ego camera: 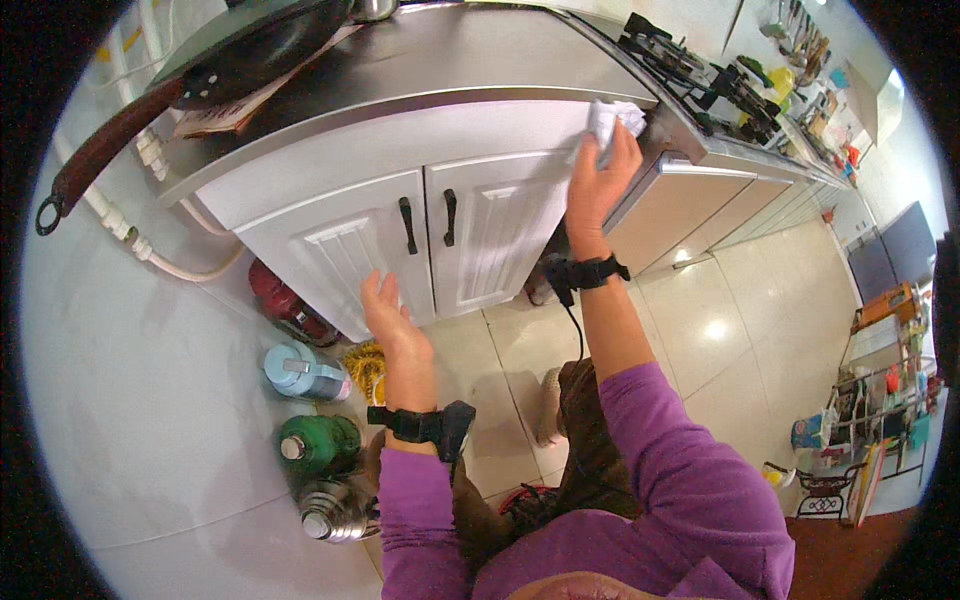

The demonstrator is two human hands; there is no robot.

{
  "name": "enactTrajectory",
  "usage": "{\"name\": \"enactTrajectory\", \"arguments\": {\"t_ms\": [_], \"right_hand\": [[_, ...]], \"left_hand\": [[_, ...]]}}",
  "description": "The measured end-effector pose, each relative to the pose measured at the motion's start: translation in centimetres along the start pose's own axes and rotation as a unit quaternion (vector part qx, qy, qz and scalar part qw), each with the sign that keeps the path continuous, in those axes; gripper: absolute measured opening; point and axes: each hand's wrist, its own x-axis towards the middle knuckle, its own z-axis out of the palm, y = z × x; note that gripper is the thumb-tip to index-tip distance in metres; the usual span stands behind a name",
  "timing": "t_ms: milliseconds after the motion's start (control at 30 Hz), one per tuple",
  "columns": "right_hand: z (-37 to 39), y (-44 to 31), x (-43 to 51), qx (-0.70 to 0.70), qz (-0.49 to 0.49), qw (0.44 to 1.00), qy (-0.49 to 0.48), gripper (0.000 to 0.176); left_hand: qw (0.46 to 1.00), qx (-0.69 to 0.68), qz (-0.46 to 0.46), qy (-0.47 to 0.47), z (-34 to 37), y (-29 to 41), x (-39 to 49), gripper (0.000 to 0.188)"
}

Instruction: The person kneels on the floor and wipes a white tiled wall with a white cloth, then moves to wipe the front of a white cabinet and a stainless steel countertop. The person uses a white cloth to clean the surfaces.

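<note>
My right hand (602,180) presses a crumpled white cloth (609,124) against the upper right corner of a white cabinet (390,142), just below the metal countertop (465,52). Some of its fingers are hidden by the hand and cloth. In front of the lower left cabinet door (337,240), my left hand (396,322) is held with its fingers apart and nothing in it. Two black handles (407,225) are fixed near the seam between the doors. Both wrists wear black straps.
A wok (262,52) with a brown handle overhangs the counter's left end. A gas stove (697,75) stands at the right. Along the left wall are a red container (289,304), light blue jug (304,371), green bottle (319,444) and metal flask (337,510). Pipes run up the wall.
</note>
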Motion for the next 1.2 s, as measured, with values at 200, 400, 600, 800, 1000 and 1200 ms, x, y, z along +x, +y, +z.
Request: {"name": "enactTrajectory", "arguments": {"t_ms": [200,400,600,800,1000,1200], "right_hand": [[1.9,-3.8,-5.2,0.036,-0.233,0.960,-0.149,0.055],[3.9,-8.2,-6.8,0.059,-0.267,0.952,-0.138,0.047],[8.1,-15.7,-8.4,0.134,-0.413,0.863,-0.258,0.040],[11.4,-22.7,-10.3,0.113,-0.540,0.784,-0.285,0.037],[8.6,-17.9,-8.5,0.113,-0.497,0.821,-0.257,0.042],[2.5,-8.9,-4.4,0.035,-0.433,0.853,-0.289,0.040]], "left_hand": [[1.000,0.002,-0.010,-0.015,-0.4,-0.9,1.0,0.073],[1.000,0.003,0.006,-0.011,-0.4,-1.3,1.4,0.069],[0.999,-0.018,0.008,0.034,0.5,-1.2,1.1,0.064],[0.998,-0.032,0.001,0.059,0.0,-0.3,1.7,0.062],[0.997,-0.009,0.030,0.064,-0.1,-0.2,1.4,0.063],[0.998,0.021,0.022,0.050,-0.1,-0.1,0.8,0.065]]}}
